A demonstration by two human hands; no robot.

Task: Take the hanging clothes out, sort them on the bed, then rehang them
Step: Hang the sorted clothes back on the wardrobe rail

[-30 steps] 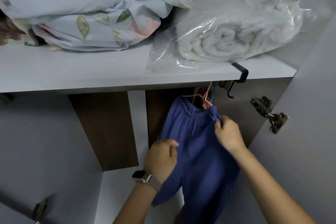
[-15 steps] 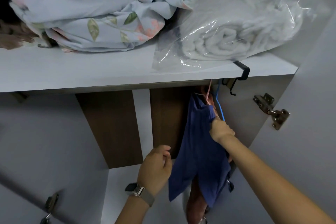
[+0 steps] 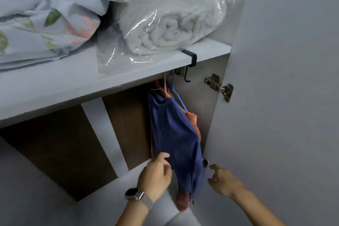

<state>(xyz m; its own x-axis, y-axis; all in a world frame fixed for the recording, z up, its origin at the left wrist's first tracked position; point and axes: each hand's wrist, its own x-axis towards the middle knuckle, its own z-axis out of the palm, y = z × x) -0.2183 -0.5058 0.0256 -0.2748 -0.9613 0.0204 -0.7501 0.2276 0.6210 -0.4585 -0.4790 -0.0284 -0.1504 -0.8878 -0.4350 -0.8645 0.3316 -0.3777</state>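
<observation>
A blue garment [image 3: 174, 134] hangs under the wardrobe shelf from a pink hanger [image 3: 166, 88]. A blue hanger [image 3: 178, 98] is beside it, and a rust-coloured garment [image 3: 192, 118] hangs right behind, its end showing below the blue cloth. My left hand [image 3: 156, 176], with a watch on the wrist, pinches the blue garment's lower left edge between thumb and curled fingers. My right hand [image 3: 222, 181] hovers to the lower right of the garment, fingers loosely spread, touching nothing.
The white shelf [image 3: 73, 86] carries a floral bedsheet bundle [image 3: 45, 16] and a rolled white blanket in a plastic bag [image 3: 170, 18]. A black hook [image 3: 190, 62] clips over the shelf edge. The open wardrobe door [image 3: 284, 97] with its hinge [image 3: 220, 86] stands on the right.
My right hand let go of the blue garment's top and dropped to its lower right. My left hand moved in to the garment's lower left edge. The garment now hangs narrow.
</observation>
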